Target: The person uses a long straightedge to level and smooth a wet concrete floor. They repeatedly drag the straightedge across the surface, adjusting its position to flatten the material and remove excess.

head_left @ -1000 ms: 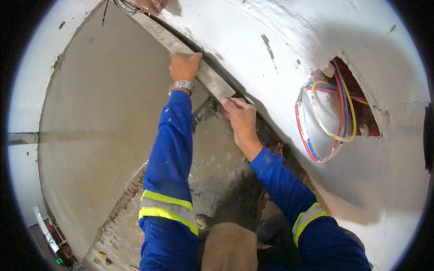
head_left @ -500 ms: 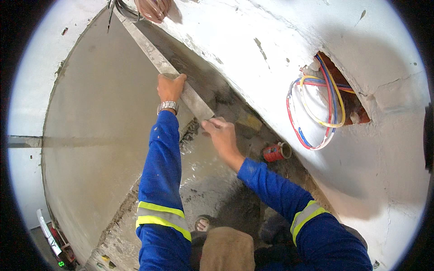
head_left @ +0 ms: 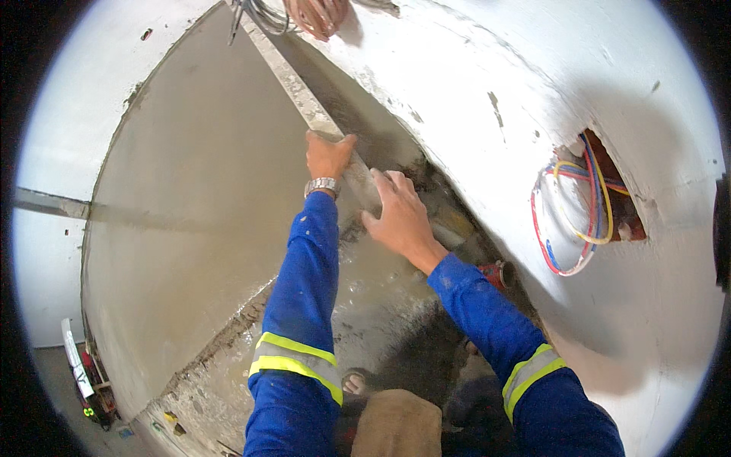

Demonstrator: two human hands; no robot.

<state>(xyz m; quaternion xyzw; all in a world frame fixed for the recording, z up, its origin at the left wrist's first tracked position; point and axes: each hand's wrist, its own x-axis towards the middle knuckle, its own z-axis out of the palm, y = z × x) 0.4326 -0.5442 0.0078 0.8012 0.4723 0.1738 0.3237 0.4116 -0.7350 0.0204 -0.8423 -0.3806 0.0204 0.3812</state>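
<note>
Both hands press a long, mortar-caked grey metal straightedge (head_left: 316, 114) against the wet grey plastered wall (head_left: 190, 213): the left hand (head_left: 327, 154) in a closed grip around its edge, the right hand (head_left: 400, 217) spread flat on it. Coloured wires (head_left: 567, 221) loop from a wall opening nearby.

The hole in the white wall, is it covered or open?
Open: the hole has no cover, and coloured wires loop out of it.
</note>
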